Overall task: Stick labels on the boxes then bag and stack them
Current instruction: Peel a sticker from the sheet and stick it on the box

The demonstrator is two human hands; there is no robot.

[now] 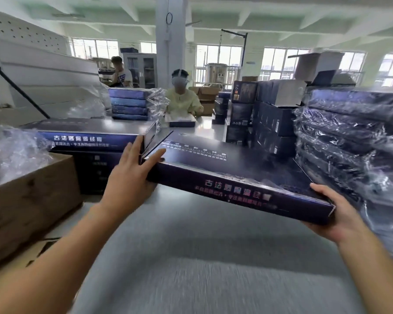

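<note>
The box [225, 164], flat and dark with pale characters along its near side, is held in the air above the grey counter [202, 257]. Its near edge slants down to the right in the view. The left hand [132, 175] holds the box's left end. The thumb lies over the top corner, and the fingers [134, 148] reach almost straight up along the end, their tips against a stack [89, 137] of like boxes just to the left. The right hand [337, 214] grips the near right corner, with the thumb on the top face and the fingers curled underneath, mostly hidden. Whether the box bears a label cannot be told. Left of the stack stands a brown carton [32, 196] with crumpled clear bags [11, 150] above it. On the right rises a pile [349, 137] of the same boxes wrapped in clear plastic, and beyond it stand dark upright cartons [270, 123]. At the far side of the counter a person [183, 103] in a pale yellow top sits over another flat box. More blue boxes [128, 103] are stacked beside them.
</note>
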